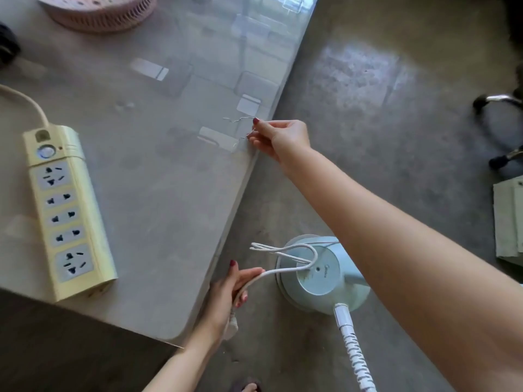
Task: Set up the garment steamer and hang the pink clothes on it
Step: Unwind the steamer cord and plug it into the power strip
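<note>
Beside the steamer base [319,274], left hand [226,295] grips the cord [285,268], right hand [278,138] pinches a twist tie [239,119]: plugging into the power strip [66,206] likely follows.

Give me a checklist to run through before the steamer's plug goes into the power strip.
1. Plug in hand: ok. The left hand grips the white cord, plug hanging below it.
2. Twist tie off the cord: ok. The right hand pinches the twist tie at the table edge.
3. Cord uncoiled: not ok. Loops still lie over the steamer base.
4. Free socket: ok. Nothing is plugged into the power strip.
5. Strip switched on: cannot tell.
6. Water in the base: cannot tell.
</note>
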